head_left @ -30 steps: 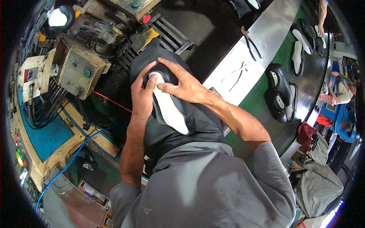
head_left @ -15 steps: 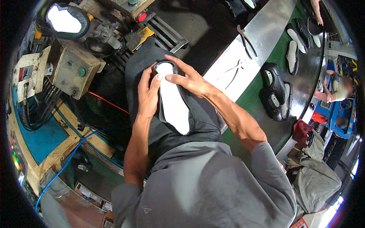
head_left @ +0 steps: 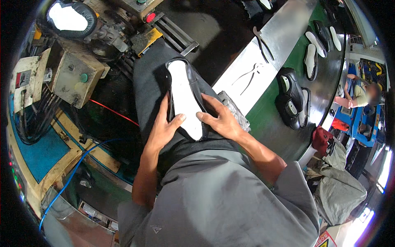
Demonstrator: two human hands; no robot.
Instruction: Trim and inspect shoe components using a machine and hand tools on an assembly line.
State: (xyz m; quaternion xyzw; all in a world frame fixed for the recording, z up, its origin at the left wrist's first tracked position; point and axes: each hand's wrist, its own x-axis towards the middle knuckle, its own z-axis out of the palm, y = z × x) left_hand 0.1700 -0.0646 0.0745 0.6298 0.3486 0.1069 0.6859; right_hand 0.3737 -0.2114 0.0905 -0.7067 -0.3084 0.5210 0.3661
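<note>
A black shoe upper with a white sole-shaped board [head_left: 183, 94] lies bottom side up across my lap, its rounded black-rimmed end pointing away from me. My left hand [head_left: 165, 129] grips its left edge near the end closest to my body, thumb pressed on the white board. From the right, my right hand [head_left: 222, 119] holds the opposite edge, its thumb also on the white surface. The fingers of both hands are partly hidden beneath the shoe. Just beyond my right hand sits a grey, crumpled-looking block [head_left: 235, 109].
Pincers [head_left: 263, 45] and a second pair of pliers [head_left: 249, 78] lie on the metal ledge. Black shoes [head_left: 294, 96] rest on the green conveyor belt [head_left: 263, 107]. At left stand a machine control box [head_left: 76, 80] and another white-bottomed shoe [head_left: 70, 18]. A person [head_left: 364, 92] is far right.
Both hands have slid from the far end of the shoe to its near part. The far end is now uncovered. The grey block has come into view beside my right hand.
</note>
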